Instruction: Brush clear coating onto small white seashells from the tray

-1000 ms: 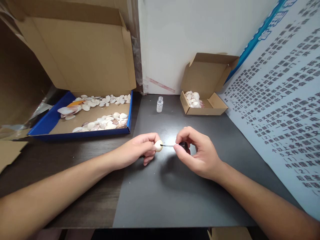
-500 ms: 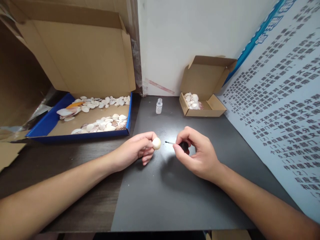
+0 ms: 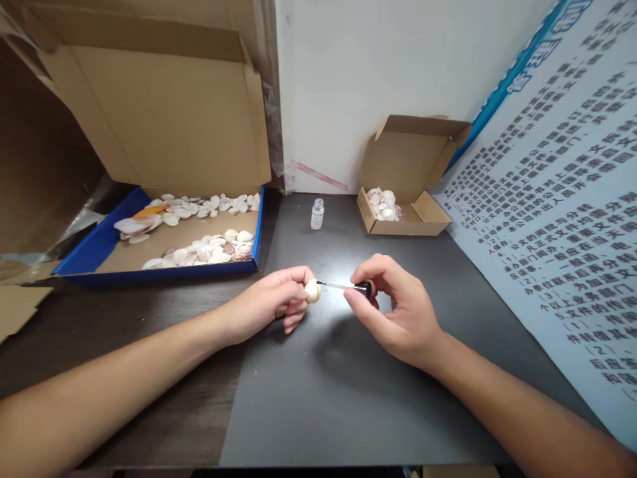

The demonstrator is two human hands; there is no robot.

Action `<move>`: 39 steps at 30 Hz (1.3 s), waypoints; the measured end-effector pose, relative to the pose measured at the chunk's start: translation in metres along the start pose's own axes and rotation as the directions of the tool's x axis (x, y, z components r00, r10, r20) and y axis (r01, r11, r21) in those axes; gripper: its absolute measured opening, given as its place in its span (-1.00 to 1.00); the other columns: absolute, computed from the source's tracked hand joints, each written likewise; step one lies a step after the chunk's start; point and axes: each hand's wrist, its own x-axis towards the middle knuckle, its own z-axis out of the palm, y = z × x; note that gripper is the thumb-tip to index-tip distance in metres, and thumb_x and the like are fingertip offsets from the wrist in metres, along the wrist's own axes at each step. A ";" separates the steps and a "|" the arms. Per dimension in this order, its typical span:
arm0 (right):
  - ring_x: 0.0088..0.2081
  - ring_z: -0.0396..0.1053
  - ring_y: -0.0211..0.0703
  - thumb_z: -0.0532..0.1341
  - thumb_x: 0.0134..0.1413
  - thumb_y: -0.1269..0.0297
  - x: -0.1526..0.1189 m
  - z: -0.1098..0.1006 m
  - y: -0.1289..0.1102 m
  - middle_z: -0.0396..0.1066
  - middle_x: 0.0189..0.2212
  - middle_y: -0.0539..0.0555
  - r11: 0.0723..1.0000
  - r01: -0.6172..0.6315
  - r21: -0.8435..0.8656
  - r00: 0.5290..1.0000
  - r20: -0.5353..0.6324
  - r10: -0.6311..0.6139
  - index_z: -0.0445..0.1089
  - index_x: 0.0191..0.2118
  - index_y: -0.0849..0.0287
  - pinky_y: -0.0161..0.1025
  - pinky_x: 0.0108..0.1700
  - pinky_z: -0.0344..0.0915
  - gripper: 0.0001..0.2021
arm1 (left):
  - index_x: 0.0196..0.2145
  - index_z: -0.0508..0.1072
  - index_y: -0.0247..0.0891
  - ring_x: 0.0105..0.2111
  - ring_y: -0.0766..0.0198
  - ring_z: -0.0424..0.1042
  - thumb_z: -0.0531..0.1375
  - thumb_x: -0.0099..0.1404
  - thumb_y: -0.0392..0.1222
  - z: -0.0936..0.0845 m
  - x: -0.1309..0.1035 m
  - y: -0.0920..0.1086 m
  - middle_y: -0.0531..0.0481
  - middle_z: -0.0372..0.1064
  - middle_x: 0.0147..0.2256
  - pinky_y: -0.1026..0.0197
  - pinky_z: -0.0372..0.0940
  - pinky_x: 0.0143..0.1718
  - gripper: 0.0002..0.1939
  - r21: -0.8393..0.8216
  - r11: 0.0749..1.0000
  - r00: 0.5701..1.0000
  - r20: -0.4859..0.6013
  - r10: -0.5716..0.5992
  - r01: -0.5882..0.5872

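Between thumb and fingers, my left hand (image 3: 286, 297) pinches a small cream-white seashell (image 3: 312, 292) above the dark grey mat (image 3: 298, 405). My right hand (image 3: 393, 305) grips the black cap of a thin applicator brush (image 3: 343, 287). The brush points left, and its dark tip meets the shell's upper right edge. Farther back on the mat stands an uncapped clear glass bottle (image 3: 317, 216) with a white label.
At the left, an open blue-sided cardboard box (image 3: 182, 271) holds many shells. A smaller open brown box (image 3: 408, 228) with white shells stands back right. A printed board (image 3: 562, 265) leans along the right side.
The brush in my right hand has turned and reached left, so its tip now touches the shell. My left hand has stayed nearly in place.
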 end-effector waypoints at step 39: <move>-0.51 0.23 -0.26 0.18 0.17 0.44 0.000 -0.005 -0.003 0.32 -0.50 -0.05 0.999 0.032 -0.017 0.999 0.004 -0.032 0.42 -0.23 0.09 -0.27 -0.44 0.27 -0.88 | -0.40 0.31 -0.24 -0.63 0.43 0.02 0.19 0.23 -0.19 0.000 0.001 -0.001 0.22 0.02 -0.64 0.36 0.10 -0.58 -0.87 0.016 1.000 1.000 -0.004 -0.005 0.005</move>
